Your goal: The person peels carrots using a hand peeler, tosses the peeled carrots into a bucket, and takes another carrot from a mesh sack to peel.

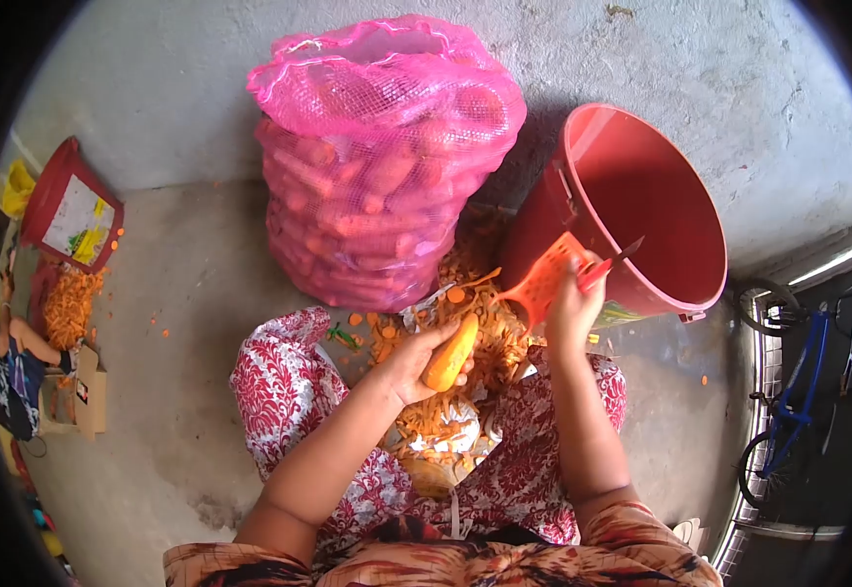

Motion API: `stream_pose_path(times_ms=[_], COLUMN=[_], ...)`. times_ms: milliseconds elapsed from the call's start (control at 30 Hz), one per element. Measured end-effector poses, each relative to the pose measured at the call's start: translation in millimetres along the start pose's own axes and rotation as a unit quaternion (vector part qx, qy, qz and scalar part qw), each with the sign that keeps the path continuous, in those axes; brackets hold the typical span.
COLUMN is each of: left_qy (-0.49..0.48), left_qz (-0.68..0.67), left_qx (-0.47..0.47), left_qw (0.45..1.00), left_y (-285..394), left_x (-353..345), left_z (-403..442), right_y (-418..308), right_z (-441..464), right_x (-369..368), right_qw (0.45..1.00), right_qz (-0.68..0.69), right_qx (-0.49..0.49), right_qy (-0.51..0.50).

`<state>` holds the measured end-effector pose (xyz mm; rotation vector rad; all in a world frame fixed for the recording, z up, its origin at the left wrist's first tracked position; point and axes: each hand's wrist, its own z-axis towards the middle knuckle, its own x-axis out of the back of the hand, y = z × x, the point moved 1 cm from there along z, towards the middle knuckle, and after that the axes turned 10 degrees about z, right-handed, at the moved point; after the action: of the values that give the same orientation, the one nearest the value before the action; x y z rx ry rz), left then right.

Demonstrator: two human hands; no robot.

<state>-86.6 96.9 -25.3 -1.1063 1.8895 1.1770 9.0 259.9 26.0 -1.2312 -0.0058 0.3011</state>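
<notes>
My left hand [414, 368] is closed around a peeled carrot [453, 350], which is tilted with its upper end toward the bucket. My right hand [575, 311] grips an orange-red peeler [541, 282] with a perforated body. A small knife [627, 250] with a red handle also sticks out of that hand, its dark blade pointing up and right across the bucket rim. The peeler is apart from the carrot. Between my legs and under both hands lies a heap of orange carrot peelings [504, 344] with some cut carrot ends.
A pink mesh sack [367, 196] full of carrots stands ahead by the wall. A large red bucket [582, 186] leans to its right. On the left, another person [17, 367] sits near a second red bucket [72, 210] and more peelings [69, 303]. A blue bicycle [796, 401] is at right.
</notes>
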Motion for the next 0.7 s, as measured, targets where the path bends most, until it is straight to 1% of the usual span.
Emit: stream_pose_path(times_ms=[33, 67, 133, 167, 200, 267, 367, 400, 467, 500, 533, 567, 600, 633, 700], left_qy=[-0.024, -0.002, 0.043, 0.054, 0.015, -0.063, -0.042, -0.040, -0.037, -0.003, -0.017, -0.031, -0.044, 0.006, 0.015], left_qz=[-0.018, -0.017, -0.016, -0.044, -0.053, -0.071, -0.046, -0.034, -0.011, 0.018, 0.001, -0.016, -0.035, -0.026, -0.027], left_qx=[-0.011, -0.018, -0.028, -0.029, -0.031, -0.039, -0.017, 0.001, 0.037, 0.032, 0.027, 0.020, 0.012, 0.003, -0.011], left_qw=[0.999, 1.000, 0.999, 0.997, 0.998, 0.995, 0.998, 0.999, 0.999, 0.999, 1.000, 0.999, 0.998, 1.000, 0.999], left_y=[2, 0, 2, 4, 2, 0, 1, 0, -5, -4, -4, -2, 0, 0, 0], left_x=[7, 13, 2, -10, -8, -2, -5, -2, 3, -4, -2, 1, 3, 5, 3], left_z=[4, 6, 6, 1, 1, 1, -3, -3, -2, -5, -4, -2, 0, 0, -1], right_y=[-5, -9, -19, -13, -8, -4, -17, -17, 10, 10, 4, -3, -3, -2, -9], right_z=[-14, -29, -51, -57, -58, -63, -61, -54, -17, -1, 8, 10, 6, -2, -25], right_x=[-4, -9, -22, -23, -26, -28, -30, -27, -9, -1, 3, 7, 6, 4, -9], right_qw=[0.998, 0.991, 0.986, 0.988, 0.992, 0.991, 0.988, 0.991, 0.992, 0.993, 0.992, 0.997, 0.998, 0.998, 0.995], right_qz=[0.023, 0.047, 0.066, 0.043, 0.005, 0.011, -0.093, -0.028, -0.094, -0.101, -0.108, -0.003, 0.016, 0.035, 0.057], right_qx=[-0.056, -0.113, -0.123, -0.107, -0.050, -0.060, 0.014, -0.066, 0.076, 0.062, 0.049, -0.057, -0.052, -0.049, -0.049], right_qy=[-0.026, -0.052, -0.089, -0.105, -0.117, -0.116, -0.126, -0.114, -0.040, 0.003, 0.047, 0.058, 0.031, 0.002, -0.066])
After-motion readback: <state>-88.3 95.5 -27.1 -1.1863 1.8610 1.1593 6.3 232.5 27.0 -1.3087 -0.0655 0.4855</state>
